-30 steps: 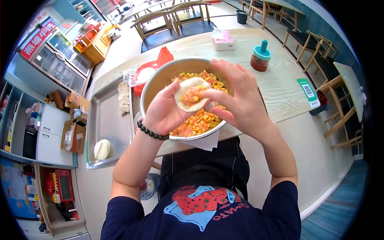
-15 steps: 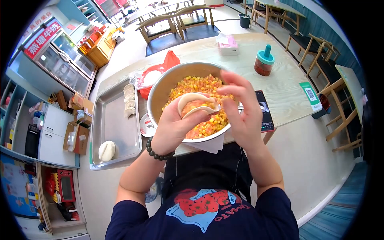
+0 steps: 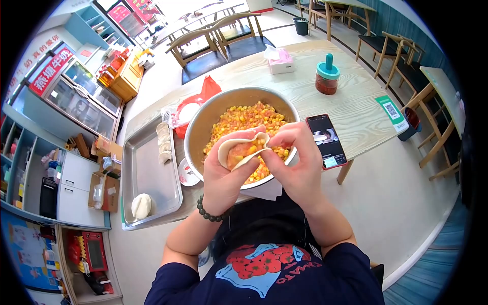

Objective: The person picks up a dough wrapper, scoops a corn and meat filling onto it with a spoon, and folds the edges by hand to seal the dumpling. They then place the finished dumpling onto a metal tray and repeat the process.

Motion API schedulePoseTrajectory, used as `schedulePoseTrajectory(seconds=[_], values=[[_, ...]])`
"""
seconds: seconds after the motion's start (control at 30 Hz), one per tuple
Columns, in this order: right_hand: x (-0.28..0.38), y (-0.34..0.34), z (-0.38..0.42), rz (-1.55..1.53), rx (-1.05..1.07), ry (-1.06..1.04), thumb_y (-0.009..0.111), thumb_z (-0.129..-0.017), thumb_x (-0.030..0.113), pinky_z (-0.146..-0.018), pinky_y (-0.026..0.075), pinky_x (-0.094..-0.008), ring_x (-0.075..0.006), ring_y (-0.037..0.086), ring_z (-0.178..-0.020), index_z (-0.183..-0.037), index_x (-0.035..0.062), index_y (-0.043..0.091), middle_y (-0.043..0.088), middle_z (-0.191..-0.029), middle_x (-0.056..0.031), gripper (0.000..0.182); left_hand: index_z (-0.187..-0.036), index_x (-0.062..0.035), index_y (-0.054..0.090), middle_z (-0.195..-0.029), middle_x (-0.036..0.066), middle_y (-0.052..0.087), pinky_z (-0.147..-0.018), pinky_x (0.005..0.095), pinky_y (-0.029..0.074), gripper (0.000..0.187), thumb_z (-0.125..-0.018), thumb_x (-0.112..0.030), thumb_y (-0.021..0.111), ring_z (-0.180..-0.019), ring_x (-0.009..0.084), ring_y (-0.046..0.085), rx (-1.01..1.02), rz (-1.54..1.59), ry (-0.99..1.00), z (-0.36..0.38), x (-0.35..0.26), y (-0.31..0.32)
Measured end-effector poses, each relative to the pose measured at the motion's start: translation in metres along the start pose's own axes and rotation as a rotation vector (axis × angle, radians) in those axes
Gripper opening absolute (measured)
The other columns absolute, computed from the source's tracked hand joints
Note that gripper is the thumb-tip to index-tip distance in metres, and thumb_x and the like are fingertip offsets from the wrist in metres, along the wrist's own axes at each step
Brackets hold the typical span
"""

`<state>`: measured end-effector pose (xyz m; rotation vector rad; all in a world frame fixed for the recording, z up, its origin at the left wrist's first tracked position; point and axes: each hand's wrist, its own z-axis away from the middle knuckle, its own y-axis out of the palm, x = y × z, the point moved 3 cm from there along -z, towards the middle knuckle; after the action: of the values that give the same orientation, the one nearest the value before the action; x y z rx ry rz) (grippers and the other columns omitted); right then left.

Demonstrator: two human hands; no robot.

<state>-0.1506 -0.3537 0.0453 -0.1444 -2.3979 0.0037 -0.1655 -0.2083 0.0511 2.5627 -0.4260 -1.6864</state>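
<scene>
Above the front of a metal bowl (image 3: pixel 195 119), my left hand (image 3: pixel 222 185) cups a dumpling (image 3: pixel 239 152), its round wrapper partly folded around corn and meat filling. My right hand (image 3: pixel 300 168) pinches the wrapper's right edge between thumb and index finger. The dumpling's left side still gapes, with filling showing. Corn and pinkish minced filling (image 3: pixel 249 118) lies in the bowl behind my hands. To the left, a metal tray (image 3: pixel 148 170) holds a row of finished dumplings (image 3: pixel 163 142) along its far right side and a stack of pale wrappers (image 3: pixel 142 206) at its near end.
A small patterned plate (image 3: pixel 187 173) sits between tray and bowl. Behind it lies a red plastic bag (image 3: pixel 206 91). Right of the bowl are a phone (image 3: pixel 327 142), a jar with a teal lid (image 3: pixel 327 81), a tissue box (image 3: pixel 280 62) and a green QR card (image 3: pixel 391 113).
My right hand has moved in from the right and now grips the wrapper's edge, where it was apart before. The view has shifted slightly, showing the phone more fully.
</scene>
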Motion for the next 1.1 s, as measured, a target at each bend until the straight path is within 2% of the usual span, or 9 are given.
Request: schedulePoseTrajectory(seconds=[0.13,0.23,0.3,0.4,0.53,0.63,0.7,0.97,1.1], values=[[0.003,-0.003,-0.003,-0.063,0.070,0.162,0.069,-0.073,0.003,-0.068,0.045,-0.0304,-0.0218,0.055,-0.080,-0.084,0.0052,0.058,0.055,-0.084,-0.0073,0.017,-0.119,0.0010,0.049,-0.126,0.019,0.053,-0.096,0.0341,0.045,0.040,-0.081,0.007,0.061,-0.116,0.0244,0.053,0.061,-0.030,0.037,0.001,-0.004,0.000],[0.001,-0.006,-0.004,-0.055,0.074,0.065,0.071,-0.071,0.004,-0.068,0.045,-0.0307,-0.0231,0.055,-0.077,-0.084,0.0060,0.058,0.054,-0.084,-0.0074,0.018,-0.119,0.0003,0.048,-0.126,0.020,0.053,-0.087,0.0313,0.052,0.041,-0.081,0.007,0.061,-0.114,0.0230,0.055,0.060,0.031,-0.091,0.001,-0.008,-0.002],[0.010,-0.011,-0.005,0.150,0.118,-0.171,0.072,-0.069,0.005,-0.066,0.045,-0.0319,-0.0239,0.055,-0.076,-0.083,0.0065,0.059,0.054,-0.084,-0.0076,0.020,-0.119,0.0002,0.046,-0.125,0.019,0.053,-0.081,0.0292,0.055,0.042,-0.081,0.005,0.061,-0.110,0.0217,0.057,0.122,0.081,-0.172,0.000,-0.008,-0.004],[0.016,-0.016,-0.005,0.197,0.183,-0.189,0.073,-0.067,0.003,-0.065,0.044,-0.0283,-0.0187,0.055,-0.076,-0.082,0.0046,0.061,0.054,-0.085,-0.0076,0.020,-0.117,0.0002,0.048,-0.124,0.018,0.054,-0.083,0.0310,0.055,0.037,-0.082,0.004,0.061,-0.108,0.0218,0.058,0.205,0.087,-0.238,0.001,-0.004,-0.015],[0.019,-0.016,-0.010,0.100,0.168,-0.075,0.074,-0.067,0.006,-0.066,0.043,-0.0341,-0.0237,0.055,-0.076,-0.081,0.0079,0.060,0.055,-0.081,-0.0065,0.020,-0.115,0.0011,0.049,-0.122,0.017,0.054,-0.084,0.0316,0.055,0.035,-0.083,0.000,0.062,-0.106,0.0215,0.059,0.262,0.026,-0.274,-0.001,-0.008,-0.020],[0.018,-0.018,-0.007,0.125,0.235,-0.102,0.075,-0.066,0.007,-0.068,0.042,-0.0340,-0.0230,0.055,-0.077,-0.082,0.0087,0.060,0.055,-0.081,-0.0054,0.021,-0.114,0.0017,0.052,-0.120,0.015,0.055,-0.087,0.0329,0.053,0.032,-0.084,-0.006,0.061,-0.103,0.0204,0.060,0.333,0.316,-0.396,-0.005,-0.013,-0.019],[0.025,-0.019,-0.008,0.284,0.292,-0.239,0.076,-0.065,0.007,-0.069,0.041,-0.0347,-0.0227,0.056,-0.078,-0.081,0.0088,0.060,0.056,-0.081,-0.0047,0.023,-0.115,0.0017,0.054,-0.118,0.013,0.056,-0.091,0.0322,0.050,0.034,-0.086,-0.015,0.061,-0.102,0.0187,0.060,0.249,0.635,-0.741,-0.003,-0.012,-0.021],[0.026,-0.016,-0.006,0.198,0.369,-0.144,0.074,-0.063,0.004,-0.067,0.040,-0.0348,-0.0230,0.055,-0.078,-0.081,0.0089,0.059,0.056,-0.080,-0.0045,0.023,-0.112,-0.0006,0.058,-0.106,0.005,0.060,-0.084,0.0250,0.047,0.029,-0.087,-0.015,0.061,-0.093,0.0102,0.058,0.445,0.241,-0.715,-0.005,-0.017,-0.024],[0.023,-0.015,-0.006,0.232,0.445,-0.175,0.074,-0.063,0.004,-0.067,0.041,-0.0342,-0.0226,0.055,-0.077,-0.080,0.0095,0.060,0.055,-0.079,-0.0046,0.023,-0.111,-0.0011,0.059,-0.101,0.004,0.061,-0.084,0.0243,0.046,0.028,-0.087,-0.015,0.061,-0.092,0.0089,0.057,0.403,0.172,-0.703,-0.006,-0.018,-0.022]])
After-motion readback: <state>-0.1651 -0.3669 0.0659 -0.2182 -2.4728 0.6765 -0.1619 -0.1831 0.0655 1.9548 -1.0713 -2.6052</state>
